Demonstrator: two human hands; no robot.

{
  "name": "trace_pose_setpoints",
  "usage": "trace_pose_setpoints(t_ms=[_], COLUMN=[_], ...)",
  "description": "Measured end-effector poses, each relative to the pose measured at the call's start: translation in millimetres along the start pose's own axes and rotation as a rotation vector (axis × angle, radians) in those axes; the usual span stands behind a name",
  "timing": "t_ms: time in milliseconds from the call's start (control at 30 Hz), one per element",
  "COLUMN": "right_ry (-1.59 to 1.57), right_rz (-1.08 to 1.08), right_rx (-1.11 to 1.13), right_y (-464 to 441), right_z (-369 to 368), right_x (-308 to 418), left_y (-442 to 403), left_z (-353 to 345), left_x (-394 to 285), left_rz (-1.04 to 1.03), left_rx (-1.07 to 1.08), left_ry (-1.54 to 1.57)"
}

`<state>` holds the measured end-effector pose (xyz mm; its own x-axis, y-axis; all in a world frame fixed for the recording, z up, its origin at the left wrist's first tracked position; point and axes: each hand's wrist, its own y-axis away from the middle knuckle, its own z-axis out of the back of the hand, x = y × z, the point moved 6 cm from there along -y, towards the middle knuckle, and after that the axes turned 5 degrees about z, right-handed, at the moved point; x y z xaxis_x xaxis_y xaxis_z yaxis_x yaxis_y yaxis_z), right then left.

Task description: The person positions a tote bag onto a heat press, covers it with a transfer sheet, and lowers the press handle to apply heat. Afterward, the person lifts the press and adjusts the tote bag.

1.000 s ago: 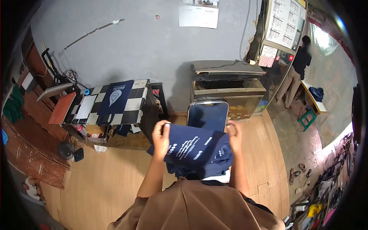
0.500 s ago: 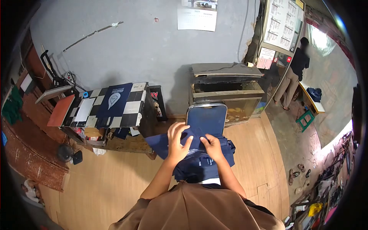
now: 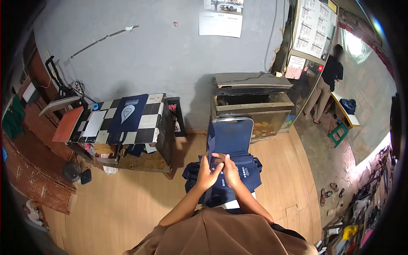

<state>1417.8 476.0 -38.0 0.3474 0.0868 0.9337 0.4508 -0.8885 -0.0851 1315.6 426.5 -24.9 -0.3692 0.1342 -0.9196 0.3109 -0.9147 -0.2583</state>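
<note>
My left hand (image 3: 207, 175) grips a navy cloth bag (image 3: 210, 142), which stands upright and is seen almost edge-on. From the right, my right hand (image 3: 230, 171) meets it, with bent fingers at the bag and close to the left fingertips. Where the fingers overlap, their exact hold is partly hidden. Just below both hands lies a pile of navy cloth bags (image 3: 248, 172) with small white print and loop handles. The pile rests on a chair, whose dark blue backrest (image 3: 233, 135) rises behind it.
To the left, a checkered table (image 3: 148, 123) bears a navy bag with a white emblem (image 3: 127, 112). An old glass tank (image 3: 267, 121) stands behind the chair. Farther right, another person (image 3: 327, 80) stands near a green stool (image 3: 338, 135). Sandals (image 3: 325, 195) lie on the floor.
The bag that was spread out to the left has swung upright and now appears edge-on. Both hands have moved lower and closer together, uncovering more of the pile's left side.
</note>
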Motion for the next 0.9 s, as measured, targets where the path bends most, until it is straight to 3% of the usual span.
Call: trace_pose_setpoints(t_ms=[100, 167, 367, 433, 500, 600, 733, 833, 900], right_ry=[-0.068, -0.094, -0.013, 0.010, 0.044, 0.081, 0.153, -0.013, -0.058], right_rz=[0.084, 0.021, -0.043, -0.029, -0.032, 0.029, 0.153, 0.151, 0.170], right_rx=[0.015, 0.023, -0.232, -0.358, -0.459, -0.589, -0.607, -0.408, -0.421], right_y=[4, 7, 13, 16, 22, 34, 49, 56, 64], right_z=[-6, -2, 39, 60, 81, 107, 111, 97, 91], right_x=[10, 10, -8, -17, -22, -23, -16, -3, 5], left_y=[-2, -4, -8, -11, -12, -13, -18, -10, -1], left_z=[16, 22, 52, 57, 65, 77, 89, 98, 101], left_x=[10, 13, 12, 12, 12, 2, 16, 15, 16], left_rz=[0.030, 0.070, 0.001, 0.068, 0.103, 0.130, 0.111, 0.136, 0.188], left_rx=[-0.155, -0.118, -0.186, -0.014, 0.017, 0.058, 0.033, -0.030, -0.100], left_ry=[-0.010, 0.000, -0.098, 0.070, 0.121, 0.493, 0.654, 0.693, 0.667])
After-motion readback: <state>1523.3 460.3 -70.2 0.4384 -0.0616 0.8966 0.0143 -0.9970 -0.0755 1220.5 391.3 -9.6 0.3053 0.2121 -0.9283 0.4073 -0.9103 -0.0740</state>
